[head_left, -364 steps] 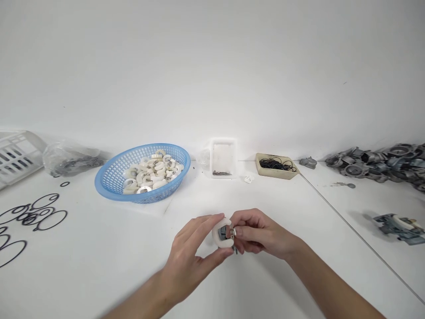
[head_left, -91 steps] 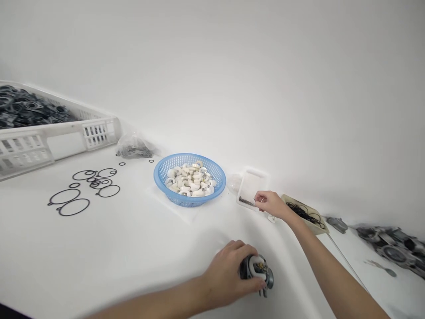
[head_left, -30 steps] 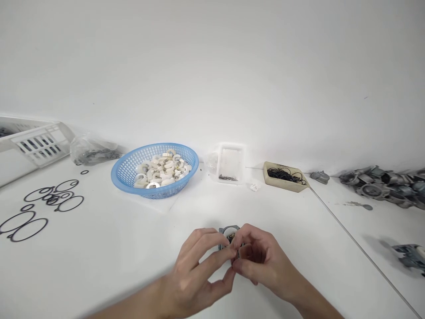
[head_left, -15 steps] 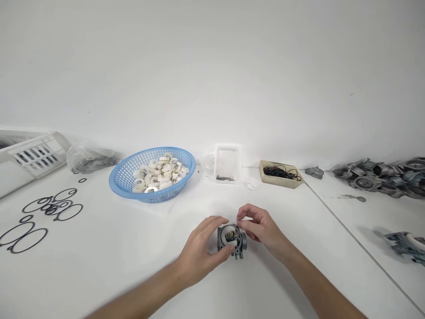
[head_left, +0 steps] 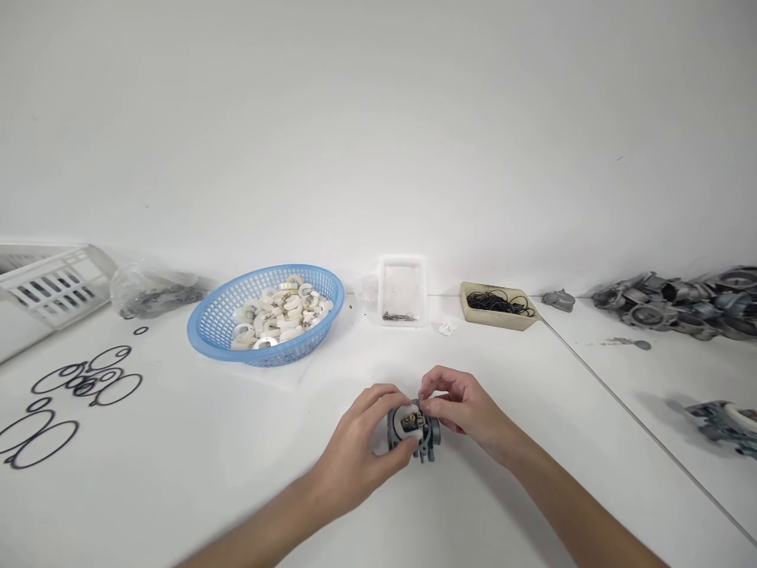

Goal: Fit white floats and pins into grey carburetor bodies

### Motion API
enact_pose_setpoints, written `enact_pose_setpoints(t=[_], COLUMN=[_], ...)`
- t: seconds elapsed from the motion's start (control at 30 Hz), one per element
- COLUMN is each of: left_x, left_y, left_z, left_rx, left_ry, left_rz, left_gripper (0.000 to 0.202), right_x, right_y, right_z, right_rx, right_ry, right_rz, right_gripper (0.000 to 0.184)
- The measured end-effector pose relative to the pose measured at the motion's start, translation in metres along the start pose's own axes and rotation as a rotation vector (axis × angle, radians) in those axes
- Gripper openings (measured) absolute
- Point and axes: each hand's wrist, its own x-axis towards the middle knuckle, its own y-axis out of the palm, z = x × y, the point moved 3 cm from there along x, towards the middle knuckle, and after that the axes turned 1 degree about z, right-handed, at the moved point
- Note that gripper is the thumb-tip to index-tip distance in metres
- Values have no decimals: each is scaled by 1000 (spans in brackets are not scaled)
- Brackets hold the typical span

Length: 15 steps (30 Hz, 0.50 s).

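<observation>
A small grey metal carburetor body [head_left: 434,432] sits on the white table with its open side up. Inside it shows a white curved float [head_left: 402,413] around brass-coloured parts. My left hand [head_left: 362,442] grips the carburetor from the left, thumb on the near side and fingers on the far side. At its upper right edge, my right hand [head_left: 458,401] is pinched, thumb against fingertips. What lies between those fingertips, if anything, is too small to make out.
Behind stand a blue basket [head_left: 204,347] of white floats, a white tray [head_left: 423,292] with small pins, and a cream box [head_left: 497,319] of black rings. Black O-rings [head_left: 88,383] lie at left; metal parts [head_left: 668,304] are heaped at right, near another carburetor [head_left: 718,426].
My right hand's fingertips have moved slightly left and down, closer to the carburetor's edge. My left hand keeps its grip. The whole view has shifted a little.
</observation>
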Motion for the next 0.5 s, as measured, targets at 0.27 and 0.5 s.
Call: enact_pose_setpoints(t=[0.27, 0.5], left_x=[3, 2], left_y=[0, 0], left_z=[-5, -3], left_rx=[-28, 19], left_ry=[-55, 27], left_rz=[43, -17], left_gripper=[30, 31], right_x=[-2, -2], right_y=[1, -2], right_z=[5, 7], right_rx=[-24, -157], right_ry=[24, 8], right_rz=[-26, -103], right_gripper=[14, 10])
